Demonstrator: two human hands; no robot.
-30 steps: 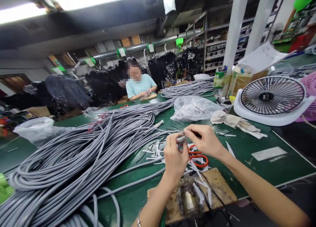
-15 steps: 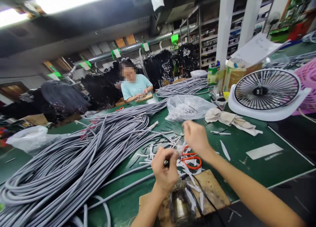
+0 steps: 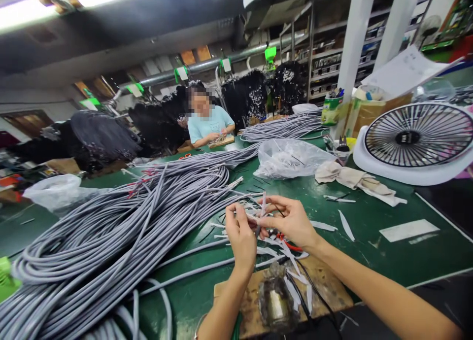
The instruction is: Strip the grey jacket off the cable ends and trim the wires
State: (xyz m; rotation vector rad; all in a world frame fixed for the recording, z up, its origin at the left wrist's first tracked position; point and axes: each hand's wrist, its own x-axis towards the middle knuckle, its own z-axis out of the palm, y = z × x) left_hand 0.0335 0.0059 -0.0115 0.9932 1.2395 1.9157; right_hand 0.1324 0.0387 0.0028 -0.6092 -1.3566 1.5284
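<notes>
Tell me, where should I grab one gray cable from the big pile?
Probably just behind one of the cable ends, coming from the right side of the pile. There they stick out free over the table; farther left the cables lie looped over one another, so pulling one would likely drag others.

at two o'clock we see a white fan (image 3: 417, 138) propped at a tilt on the green table (image 3: 369, 241). a crumpled cloth (image 3: 354, 180) lies near it, at its eight o'clock. a clear bag (image 3: 291, 157) sits at one o'clock, just beside the cloth. at twelve o'clock a person (image 3: 209, 125) in a light blue shirt sits at the far edge, a cable bundle (image 3: 284, 128) at their three o'clock. a green can (image 3: 330, 111) stands by a white pillar (image 3: 354, 34). a white bag (image 3: 55, 189) lies at ten o'clock, a wooden board (image 3: 325, 286) at six.
</notes>
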